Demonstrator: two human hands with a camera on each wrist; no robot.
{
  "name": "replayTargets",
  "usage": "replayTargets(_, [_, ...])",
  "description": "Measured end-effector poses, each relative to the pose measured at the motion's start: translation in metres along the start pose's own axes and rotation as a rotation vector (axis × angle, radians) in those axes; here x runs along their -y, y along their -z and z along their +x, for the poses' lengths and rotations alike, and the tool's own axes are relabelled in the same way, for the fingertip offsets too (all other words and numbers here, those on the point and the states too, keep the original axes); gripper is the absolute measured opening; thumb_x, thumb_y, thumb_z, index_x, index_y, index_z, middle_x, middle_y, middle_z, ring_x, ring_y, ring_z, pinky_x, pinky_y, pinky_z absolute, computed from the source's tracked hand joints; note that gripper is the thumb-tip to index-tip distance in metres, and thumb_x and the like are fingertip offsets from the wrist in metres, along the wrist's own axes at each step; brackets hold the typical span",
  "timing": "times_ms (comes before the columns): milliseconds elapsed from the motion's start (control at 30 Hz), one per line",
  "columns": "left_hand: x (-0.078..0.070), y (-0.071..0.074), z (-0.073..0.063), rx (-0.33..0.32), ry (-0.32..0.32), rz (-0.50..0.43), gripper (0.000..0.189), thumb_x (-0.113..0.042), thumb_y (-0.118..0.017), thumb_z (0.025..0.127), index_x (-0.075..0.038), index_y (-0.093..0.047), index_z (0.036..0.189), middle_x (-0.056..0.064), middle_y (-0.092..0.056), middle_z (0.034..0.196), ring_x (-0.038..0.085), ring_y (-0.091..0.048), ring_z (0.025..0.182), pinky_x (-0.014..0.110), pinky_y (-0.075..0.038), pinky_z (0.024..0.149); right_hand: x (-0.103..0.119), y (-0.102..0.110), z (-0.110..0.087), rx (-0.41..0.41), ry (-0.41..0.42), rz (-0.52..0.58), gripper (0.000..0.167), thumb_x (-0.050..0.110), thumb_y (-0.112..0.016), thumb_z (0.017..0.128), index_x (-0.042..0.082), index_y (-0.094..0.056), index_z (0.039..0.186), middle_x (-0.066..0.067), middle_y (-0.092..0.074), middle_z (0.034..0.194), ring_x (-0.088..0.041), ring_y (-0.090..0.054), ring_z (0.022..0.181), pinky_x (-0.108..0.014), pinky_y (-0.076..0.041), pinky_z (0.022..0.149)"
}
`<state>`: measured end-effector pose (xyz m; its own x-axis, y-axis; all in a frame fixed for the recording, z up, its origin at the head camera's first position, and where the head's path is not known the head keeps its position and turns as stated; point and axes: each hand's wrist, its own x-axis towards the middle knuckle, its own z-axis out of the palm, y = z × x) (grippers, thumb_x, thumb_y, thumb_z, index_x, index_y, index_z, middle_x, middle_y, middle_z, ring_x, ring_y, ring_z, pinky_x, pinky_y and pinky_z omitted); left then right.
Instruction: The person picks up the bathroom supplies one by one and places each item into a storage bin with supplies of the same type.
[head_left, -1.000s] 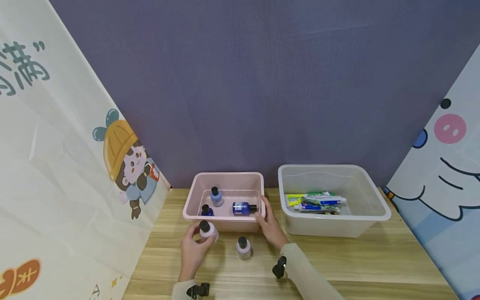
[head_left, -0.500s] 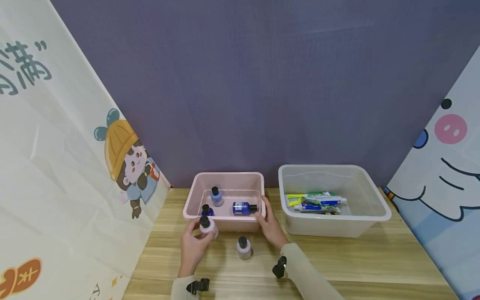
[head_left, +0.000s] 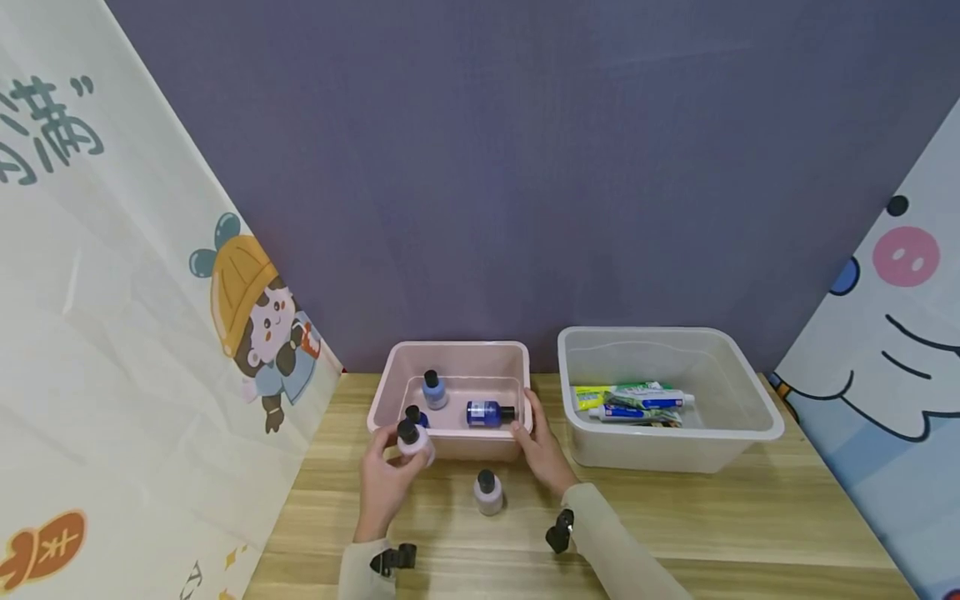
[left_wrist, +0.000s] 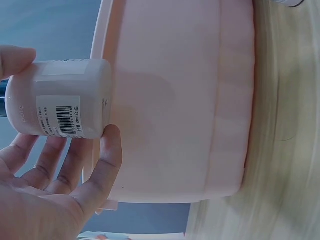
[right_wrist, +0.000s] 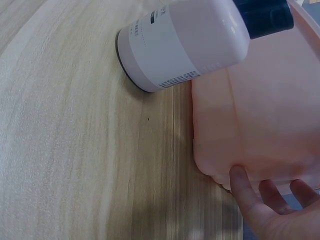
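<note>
My left hand (head_left: 384, 487) holds a pale pink bottle (head_left: 418, 446) with a black cap between thumb and fingers, tilted, at the front left rim of a pink plastic bin (head_left: 463, 450). In the left wrist view the bottle's barcode label (left_wrist: 60, 115) faces the camera. My right hand (head_left: 546, 450) grips the bin's front right corner, thumb by the rim and fingers along the side. Inside the bin a light blue bottle (head_left: 435, 392) stands and a dark blue one (head_left: 483, 413) lies on its side. Another dark blue bottle (head_left: 422, 419) is partly hidden behind the held bottle.
A second pale pink bottle (head_left: 489, 497) stands on the wooden table (head_left: 675, 517) in front of the bin. To the right is a larger whitish bin (head_left: 667, 454) with several toothpaste tubes (head_left: 637, 402) in it. A dark blue backdrop (head_left: 480, 167) rises behind both bins.
My left hand has brought the held bottle slightly up and toward the pink bin, covering more of the dark blue bottle there. The right hand keeps its place at the corner.
</note>
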<state>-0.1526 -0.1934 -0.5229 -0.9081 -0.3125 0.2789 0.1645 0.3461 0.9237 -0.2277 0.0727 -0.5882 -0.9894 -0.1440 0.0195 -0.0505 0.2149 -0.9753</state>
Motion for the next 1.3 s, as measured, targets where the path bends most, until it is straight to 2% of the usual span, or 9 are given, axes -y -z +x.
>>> replayTargets(100, [-0.003, 0.000, 0.002, 0.009, 0.022, -0.006, 0.052, -0.001, -0.087, 0.073, -0.004, -0.068, 0.120, 0.013, -0.066, 0.112, 0.016, -0.056, 0.100, 0.027, -0.058, 0.078, 0.000, 0.000, 0.001, 0.002, 0.004, 0.004, 0.066, 0.047, -0.052, 0.105, 0.060, -0.011, 0.155, -0.016, -0.019, 0.171, -0.044, -0.028, 0.152, -0.068, -0.025, 0.120])
replayTargets(233, [-0.005, 0.001, 0.005, 0.010, 0.020, -0.012, 0.051, 0.000, -0.087, 0.074, -0.004, -0.068, 0.120, 0.013, -0.066, 0.112, 0.016, -0.057, 0.100, 0.029, -0.059, 0.078, 0.001, 0.000, 0.001, 0.006, 0.007, 0.008, 0.067, 0.047, -0.052, 0.105, 0.059, -0.011, 0.156, -0.016, -0.018, 0.171, -0.045, -0.027, 0.153, -0.068, -0.024, 0.120])
replayTargets(500, [-0.011, 0.003, 0.010, 0.000, -0.032, -0.019, 0.048, 0.000, -0.086, 0.073, -0.004, -0.069, 0.118, 0.013, -0.067, 0.108, 0.015, -0.059, 0.097, 0.031, -0.060, 0.076, 0.003, 0.001, 0.001, 0.011, 0.012, 0.011, 0.068, 0.046, -0.053, 0.105, 0.054, -0.011, 0.158, -0.017, -0.017, 0.171, -0.045, -0.025, 0.153, -0.067, -0.024, 0.120])
replayTargets(633, [-0.015, 0.003, 0.012, -0.006, -0.021, -0.003, 0.048, 0.002, -0.086, 0.074, -0.004, -0.070, 0.118, 0.013, -0.068, 0.108, 0.013, -0.058, 0.096, 0.033, -0.060, 0.077, 0.004, 0.001, 0.001, 0.010, 0.009, 0.017, 0.068, 0.045, -0.053, 0.105, 0.054, -0.011, 0.158, -0.017, -0.018, 0.171, -0.044, -0.025, 0.154, -0.066, -0.024, 0.121])
replayTargets(767, [-0.019, 0.003, 0.015, -0.013, 0.006, 0.017, 0.050, 0.004, -0.084, 0.074, 0.001, -0.067, 0.121, 0.017, -0.067, 0.112, 0.011, -0.057, 0.096, 0.034, -0.060, 0.079, 0.004, 0.001, 0.001, 0.009, 0.007, 0.022, 0.068, 0.043, -0.053, 0.105, 0.054, -0.012, 0.158, -0.017, -0.018, 0.171, -0.043, -0.025, 0.154, -0.066, -0.023, 0.121])
replayTargets(900, [-0.023, 0.003, 0.017, -0.009, 0.018, 0.019, 0.051, 0.005, -0.084, 0.075, 0.002, -0.066, 0.122, 0.017, -0.065, 0.114, 0.012, -0.057, 0.097, 0.030, -0.059, 0.079, 0.002, 0.001, 0.001, 0.011, 0.002, 0.017, 0.068, 0.044, -0.053, 0.105, 0.056, -0.011, 0.157, -0.016, -0.018, 0.171, -0.043, -0.025, 0.153, -0.066, -0.024, 0.121])
replayTargets(1067, [-0.025, 0.004, 0.021, -0.007, -0.036, 0.009, 0.050, -0.002, -0.088, 0.074, -0.005, -0.069, 0.120, 0.010, -0.066, 0.110, 0.011, -0.057, 0.096, 0.025, -0.057, 0.077, 0.001, 0.000, 0.001, 0.010, 0.001, 0.021, 0.067, 0.041, -0.053, 0.106, 0.058, -0.011, 0.156, -0.017, -0.018, 0.170, -0.043, -0.026, 0.153, -0.066, -0.025, 0.120])
replayTargets(1300, [-0.025, 0.004, 0.029, 0.029, -0.094, -0.031, 0.045, -0.007, -0.089, 0.076, -0.010, -0.070, 0.116, 0.007, -0.067, 0.107, 0.019, -0.059, 0.097, 0.030, -0.058, 0.077, 0.002, 0.001, 0.001, 0.015, -0.012, 0.019, 0.067, 0.042, -0.052, 0.106, 0.059, -0.011, 0.155, -0.016, -0.017, 0.171, -0.044, -0.025, 0.153, -0.067, -0.025, 0.120])
